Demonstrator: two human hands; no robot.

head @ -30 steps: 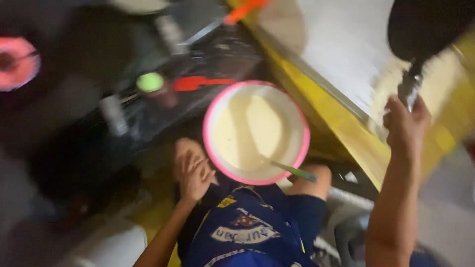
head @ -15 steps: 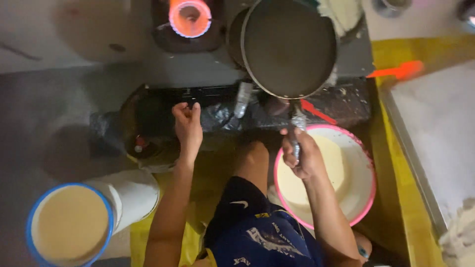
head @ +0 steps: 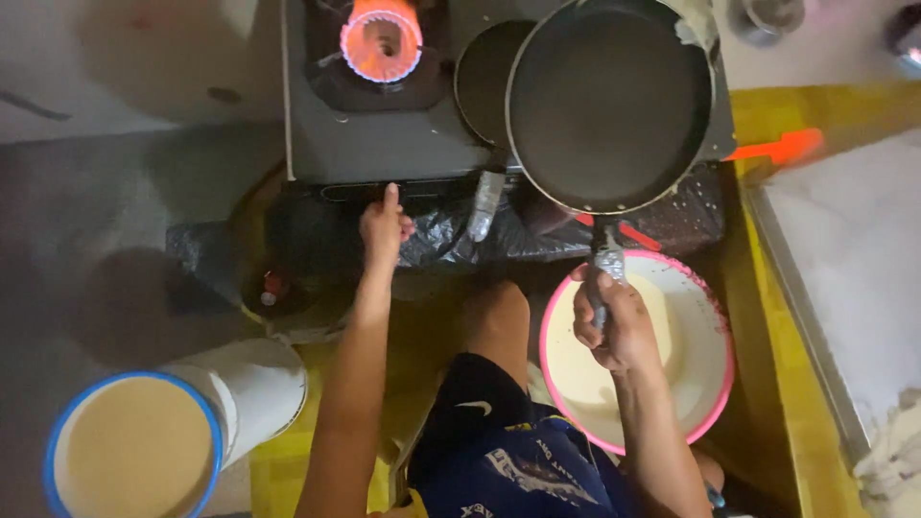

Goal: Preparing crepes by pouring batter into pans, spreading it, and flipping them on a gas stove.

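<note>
A stove (head: 384,144) is burning with one lit flame (head: 382,43). The right hand (head: 614,321) is gripping a frying pan (head: 609,101) tightly by the handle, holding it empty above the stove. Below it, a pink bowl (head: 715,374) is holding pale batter, as is a blue-rimmed bucket (head: 134,451). The left hand (head: 384,225) is pressing a finger against the stove's front edge.

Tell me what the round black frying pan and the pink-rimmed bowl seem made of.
Round black frying pan: probably metal with a matte dark non-stick coating; even, dull surface and thin bright rim. Pink-rimmed bowl: likely plastic; uniform pink colour, soft sheen. Right hand grips the pan's handle.
</note>
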